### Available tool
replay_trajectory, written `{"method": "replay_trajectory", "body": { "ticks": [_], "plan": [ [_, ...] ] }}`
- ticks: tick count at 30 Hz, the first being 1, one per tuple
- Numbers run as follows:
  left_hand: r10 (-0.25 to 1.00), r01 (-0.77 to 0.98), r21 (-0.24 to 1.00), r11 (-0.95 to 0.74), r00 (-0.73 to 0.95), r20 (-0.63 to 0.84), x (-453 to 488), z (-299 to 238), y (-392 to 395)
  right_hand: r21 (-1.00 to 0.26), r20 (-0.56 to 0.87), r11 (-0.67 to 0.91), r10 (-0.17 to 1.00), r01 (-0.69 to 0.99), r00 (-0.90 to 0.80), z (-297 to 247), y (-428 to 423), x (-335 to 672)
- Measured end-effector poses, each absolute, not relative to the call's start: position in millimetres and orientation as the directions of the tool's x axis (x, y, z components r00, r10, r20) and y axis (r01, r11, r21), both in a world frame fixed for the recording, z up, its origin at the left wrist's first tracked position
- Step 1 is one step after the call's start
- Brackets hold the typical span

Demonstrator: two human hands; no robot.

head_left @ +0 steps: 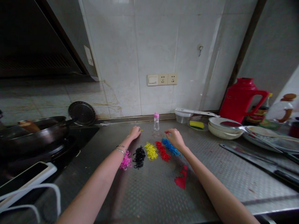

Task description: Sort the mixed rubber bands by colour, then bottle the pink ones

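Note:
Small loose rubber bands lie in a row of piles on the metal counter: pink (126,161), black (139,157), yellow (151,151), red (163,151) and blue (171,147). My left hand (135,132), beyond the black pile, is closed with a small yellow rubber band (141,130) at its fingertips. Over the far end of the blue pile is my right hand (175,137), its fingers curled together; whatever they hold is too small to make out. Between and beyond both hands stands a small clear bottle (156,123) with a pink cap.
A torn red piece (181,178) lies near my right forearm. On the left are a pan (35,133) on the stove and a white device (28,182) with cables. Bowls (224,129), a knife (257,161) and a red thermos jug (240,99) stand or lie on the right.

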State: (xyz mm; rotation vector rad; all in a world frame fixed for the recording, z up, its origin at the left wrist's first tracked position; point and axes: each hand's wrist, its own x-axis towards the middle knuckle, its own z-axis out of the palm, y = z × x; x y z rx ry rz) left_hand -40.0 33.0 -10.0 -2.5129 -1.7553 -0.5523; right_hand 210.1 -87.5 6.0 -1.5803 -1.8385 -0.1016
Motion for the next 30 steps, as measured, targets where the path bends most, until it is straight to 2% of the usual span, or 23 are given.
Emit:
{"method": "replay_trajectory", "body": {
  "ticks": [9, 13, 16, 20, 24, 28, 30],
  "plan": [
    [0.919, 0.949, 0.114, -0.293, 0.247, 0.306, -25, -10, 35, -0.350, 0.500, 0.221, 0.866, 0.910, -0.018, 11, -91, 211],
    [0.896, 0.949, 0.028, -0.315, 0.287, 0.338, -23, -10, 35, -0.343, 0.507, 0.227, 0.861, 0.911, -0.024, 10, -91, 210],
    [0.885, 0.944, 0.015, -0.329, 0.303, 0.355, -24, -8, 35, -0.336, 0.491, 0.212, 0.871, 0.917, -0.022, 11, -93, 209],
    [0.885, 0.934, 0.099, -0.344, 0.288, 0.365, -28, -4, 32, -0.331, 0.491, 0.207, 0.871, 0.921, -0.020, 13, -95, 210],
    [0.893, 0.883, 0.251, -0.397, 0.308, 0.328, -26, 2, 25, -0.335, 0.511, 0.219, 0.859, 0.916, -0.019, 12, -95, 212],
    [0.873, 0.735, 0.471, -0.488, 0.414, 0.258, -22, 9, 13, -0.336, 0.510, 0.219, 0.860, 0.916, -0.019, 10, -94, 214],
    [0.850, 0.681, 0.523, -0.513, 0.486, 0.201, -21, 13, 6, -0.338, 0.509, 0.217, 0.861, 0.916, -0.016, 9, -93, 215]
  ]
}}
